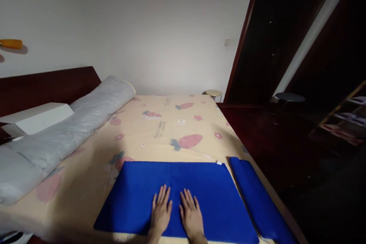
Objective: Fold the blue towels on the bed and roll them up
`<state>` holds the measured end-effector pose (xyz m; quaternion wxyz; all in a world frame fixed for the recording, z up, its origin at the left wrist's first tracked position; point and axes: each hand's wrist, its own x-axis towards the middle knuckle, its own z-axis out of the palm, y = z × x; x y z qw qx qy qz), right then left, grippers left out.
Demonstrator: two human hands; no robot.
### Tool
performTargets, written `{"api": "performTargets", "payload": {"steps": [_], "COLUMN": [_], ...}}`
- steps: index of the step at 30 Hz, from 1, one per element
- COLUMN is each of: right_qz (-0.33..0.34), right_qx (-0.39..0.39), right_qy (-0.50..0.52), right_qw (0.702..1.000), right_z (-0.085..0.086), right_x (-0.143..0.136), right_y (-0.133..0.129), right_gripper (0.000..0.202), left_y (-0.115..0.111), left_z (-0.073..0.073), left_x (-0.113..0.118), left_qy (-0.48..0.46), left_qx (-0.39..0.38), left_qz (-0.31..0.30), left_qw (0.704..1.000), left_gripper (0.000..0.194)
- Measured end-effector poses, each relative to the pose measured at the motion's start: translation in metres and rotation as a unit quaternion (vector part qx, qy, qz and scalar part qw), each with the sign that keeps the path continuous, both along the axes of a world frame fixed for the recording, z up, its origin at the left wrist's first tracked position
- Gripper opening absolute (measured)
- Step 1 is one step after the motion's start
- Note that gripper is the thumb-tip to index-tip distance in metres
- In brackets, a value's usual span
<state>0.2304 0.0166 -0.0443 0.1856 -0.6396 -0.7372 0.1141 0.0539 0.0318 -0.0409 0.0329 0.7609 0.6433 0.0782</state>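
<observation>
A flat blue cloth (pixel 217 198) with a small white tag (pixel 219 162) at its far right corner lies spread on the bed. My left hand (pixel 161 210) rests palm down on its near middle part, fingers stretched out. Beside it, a short gap to the right, my right hand (pixel 191 212) also lies flat on the cloth with its fingers extended. Neither hand holds anything. To the right of the cloth, along the bed's edge, lies a folded or rolled blue cloth (pixel 257 194), apart from both hands.
Underneath is a cream bed sheet (pixel 160 137) with pink strawberry-like prints. A long grey bedding roll (pixel 85 118) lies along the left by the dark headboard (pixel 51 84), a white box (pixel 45 116) against it. Past the right edge stand a dark stool (pixel 290 97) and a beige stool (pixel 213 92).
</observation>
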Motion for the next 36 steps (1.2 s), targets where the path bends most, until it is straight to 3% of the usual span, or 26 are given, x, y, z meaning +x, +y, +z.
{"api": "performTargets", "payload": {"steps": [4, 6, 8, 10, 13, 15, 19, 22, 24, 25, 29, 31, 34, 36], "right_qz": [-0.131, -0.166, -0.192, -0.231, -0.251, -0.189, 0.003, 0.124, 0.158, 0.144, -0.046, -0.091, -0.106, -0.106], "right_qx": [0.058, 0.088, 0.11, 0.135, 0.169, 0.16, 0.075, 0.031, 0.025, 0.025, 0.04, 0.057, 0.074, 0.077], "right_qy": [-0.052, -0.061, -0.06, -0.057, -0.045, -0.029, -0.009, -0.009, -0.02, -0.032, -0.095, -0.117, -0.137, -0.143], "right_qw": [0.988, 0.98, 0.973, 0.962, 0.952, 0.968, 0.997, 0.992, 0.987, 0.989, 0.994, 0.987, 0.982, 0.981], "right_z": [-0.023, -0.031, -0.035, -0.033, -0.023, -0.015, -0.003, 0.002, 0.003, 0.002, -0.009, -0.017, -0.027, -0.029], "right_x": [0.1, 0.142, 0.162, 0.159, 0.119, 0.078, 0.002, -0.011, 0.013, 0.035, 0.146, 0.189, 0.218, 0.222], "right_y": [-0.033, -0.049, -0.057, -0.055, -0.037, -0.018, 0.03, 0.069, 0.093, 0.103, 0.126, 0.128, 0.127, 0.127], "right_gripper": [0.064, 0.065, 0.064, 0.066, 0.066, 0.06, 0.052, 0.054, 0.055, 0.054, 0.057, 0.061, 0.063, 0.062], "left_y": [-0.008, -0.014, -0.016, -0.014, -0.002, 0.009, 0.038, 0.069, 0.093, 0.105, 0.143, 0.153, 0.158, 0.159], "left_z": [-0.007, -0.009, -0.005, 0.001, 0.01, 0.011, 0.005, 0.002, 0.003, 0.004, 0.006, 0.003, -0.003, -0.002], "left_x": [-0.117, -0.173, -0.204, -0.204, -0.155, -0.105, -0.006, 0.028, 0.021, 0.009, -0.084, -0.134, -0.185, -0.197], "left_qy": [0.049, 0.057, 0.059, 0.055, 0.041, 0.035, 0.019, 0.015, 0.019, 0.023, 0.052, 0.069, 0.077, 0.072], "left_qx": [0.025, 0.039, 0.065, 0.091, 0.119, 0.129, 0.099, 0.069, 0.046, 0.035, 0.017, 0.022, 0.034, 0.03], "left_qz": [0.181, 0.245, 0.277, 0.297, 0.259, 0.172, -0.025, -0.1, -0.102, -0.086, 0.065, 0.133, 0.185, 0.199], "left_qw": [0.982, 0.967, 0.957, 0.949, 0.958, 0.976, 0.995, 0.992, 0.994, 0.995, 0.996, 0.989, 0.979, 0.977], "left_gripper": [0.051, 0.052, 0.053, 0.054, 0.054, 0.053, 0.056, 0.057, 0.055, 0.053, 0.053, 0.056, 0.06, 0.06]}}
